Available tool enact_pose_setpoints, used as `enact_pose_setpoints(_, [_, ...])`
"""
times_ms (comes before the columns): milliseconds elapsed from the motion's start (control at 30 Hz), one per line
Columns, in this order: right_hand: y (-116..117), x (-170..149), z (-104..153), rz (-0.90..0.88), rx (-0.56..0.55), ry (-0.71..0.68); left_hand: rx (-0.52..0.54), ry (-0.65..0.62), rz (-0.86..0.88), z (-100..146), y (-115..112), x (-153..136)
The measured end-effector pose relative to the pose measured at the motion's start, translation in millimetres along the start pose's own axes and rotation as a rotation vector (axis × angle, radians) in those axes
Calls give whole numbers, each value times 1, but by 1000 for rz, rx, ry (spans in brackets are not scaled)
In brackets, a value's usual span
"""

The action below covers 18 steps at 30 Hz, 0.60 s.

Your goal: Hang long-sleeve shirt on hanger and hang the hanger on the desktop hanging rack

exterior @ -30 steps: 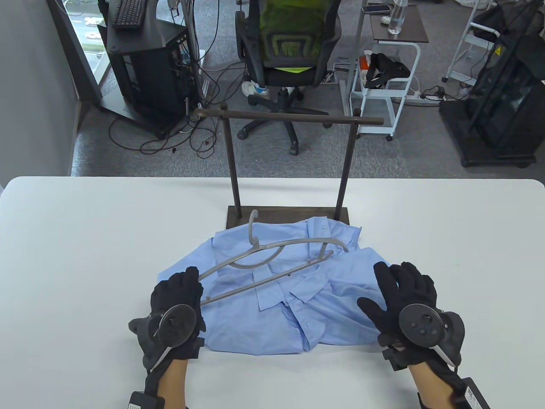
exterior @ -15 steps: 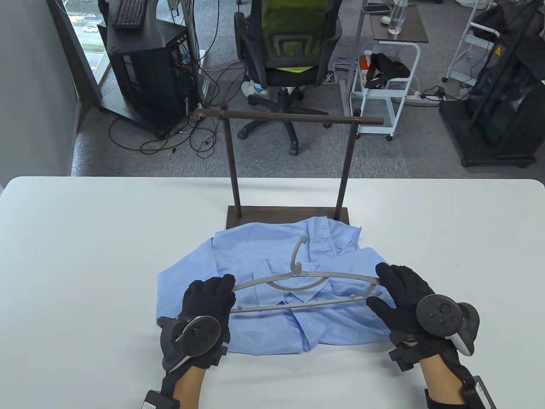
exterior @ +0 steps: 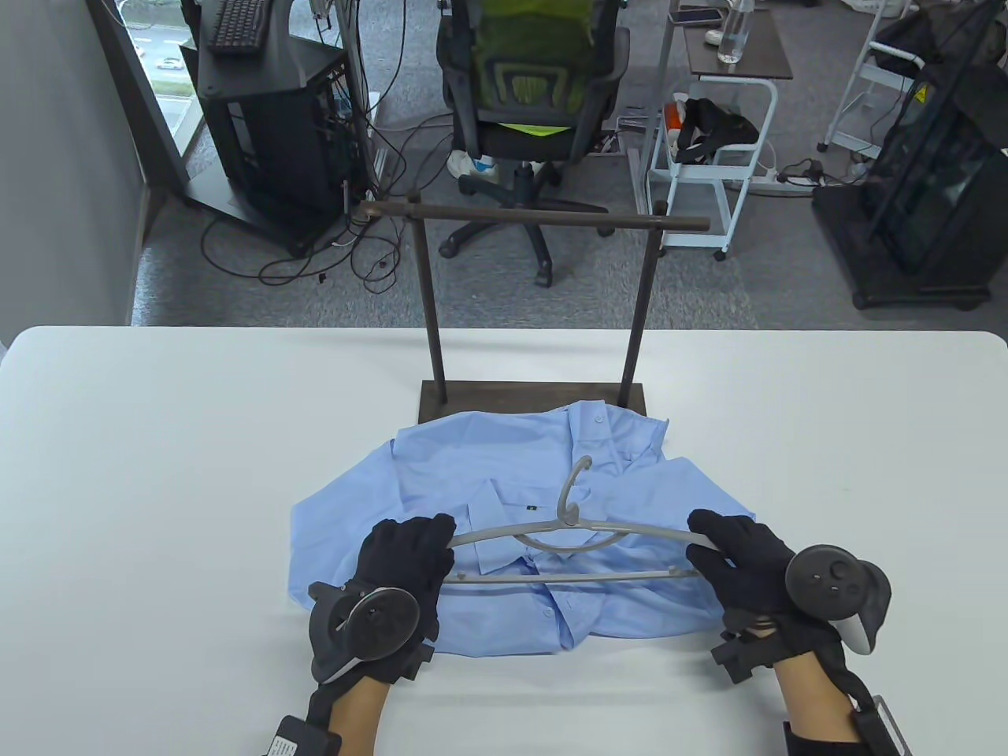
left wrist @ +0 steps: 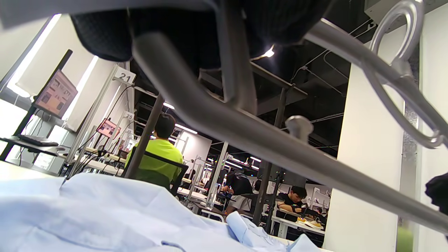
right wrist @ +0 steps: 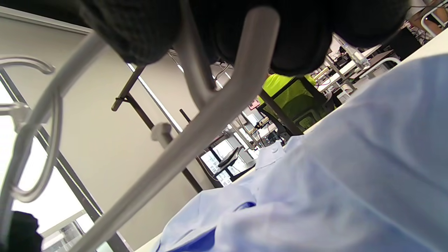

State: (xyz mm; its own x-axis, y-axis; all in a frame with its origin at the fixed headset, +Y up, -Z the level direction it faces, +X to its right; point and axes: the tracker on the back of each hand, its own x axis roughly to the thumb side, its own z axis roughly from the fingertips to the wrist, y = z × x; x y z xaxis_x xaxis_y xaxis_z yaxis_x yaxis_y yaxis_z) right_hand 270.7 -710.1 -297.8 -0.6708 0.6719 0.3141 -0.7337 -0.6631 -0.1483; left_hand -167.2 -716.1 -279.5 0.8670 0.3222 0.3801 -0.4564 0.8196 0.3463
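Observation:
A light blue long-sleeve shirt lies folded on the white table in front of the rack. A grey plastic hanger is held level a little above the shirt, its hook pointing away from me. My left hand grips the hanger's left end and my right hand grips its right end. In the left wrist view the hanger bar runs under the curled fingers above the shirt. The right wrist view shows the hanger gripped by black fingers over the shirt.
The dark metal hanging rack stands on its base just behind the shirt. Beyond the table are an office chair, a computer stand and a white cart.
The hanger swung from a diagonal lie to level and came toward me. My left hand moved right with its end; my right hand took hold of the other end.

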Motion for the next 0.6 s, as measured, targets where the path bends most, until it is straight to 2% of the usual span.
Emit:
enact_pose_setpoints(100, [-4, 3, -1, -34, -3, -19, -10, 57, 28, 1, -3, -9])
enact_pose_setpoints(267, [-27, 6, 4, -5, -140, -22, 45, 153, 4, 0, -1, -22])
enact_pose_setpoints(333, [-36, 3, 6, -22, -188, -8, 30, 169, -5, -5, -3, -21])
enact_pose_setpoints(400, [-46, -1, 8, -23, -248, 5, -49, 161, -45, -18, -12, -18])
enact_pose_setpoints(467, [-53, -4, 10, -8, -306, 9, -178, 147, -91, -30, -27, -11])
enact_pose_setpoints(600, [-59, -6, 12, -1, -375, 16, -317, 110, -205, -54, -54, 3])
